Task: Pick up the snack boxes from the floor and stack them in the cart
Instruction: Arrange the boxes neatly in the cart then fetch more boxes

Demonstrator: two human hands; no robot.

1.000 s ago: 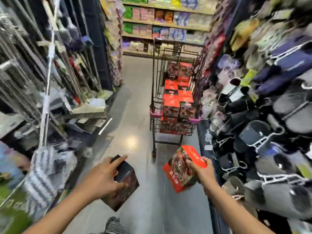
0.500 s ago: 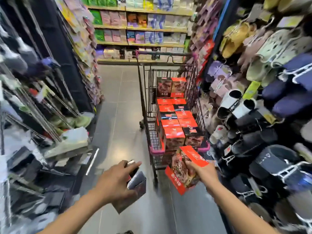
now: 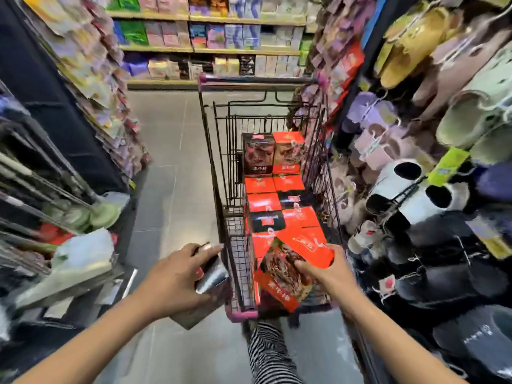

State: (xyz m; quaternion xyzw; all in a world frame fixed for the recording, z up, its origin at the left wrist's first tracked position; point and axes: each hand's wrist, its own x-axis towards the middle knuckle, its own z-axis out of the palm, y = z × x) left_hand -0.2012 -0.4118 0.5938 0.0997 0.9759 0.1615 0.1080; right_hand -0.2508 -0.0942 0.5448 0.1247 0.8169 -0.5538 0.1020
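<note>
Step in hand: judged as delivery; both boxes are lifted and at the cart, neither yet set down.
Left hand (image 3: 177, 275): fingers curled over the top of a dark cardboard snack box with a silvery glare on one face (image 3: 212, 278), holding it tilted.
Right hand (image 3: 329, 275): grips a red cardboard snack box with a food photo on its face (image 3: 291, 268) by its right edge, corner down.
Black wire shopping cart with pink corner trim (image 3: 241, 314): straight ahead of both hands. The dark box hangs just outside its near left wall; the red box is over its near end.
Red and dark snack boxes already stacked in the cart (image 3: 277, 200): rows run away from the right hand, two standing upright at the far end.
Next move: probably level the red box and lower it onto the near row, then lift the dark box over the wall.
Risk: a tilted box may catch the wire rim; the slippers hanging on the rack (image 3: 415, 189) crowd the right hand's outer side.
</note>
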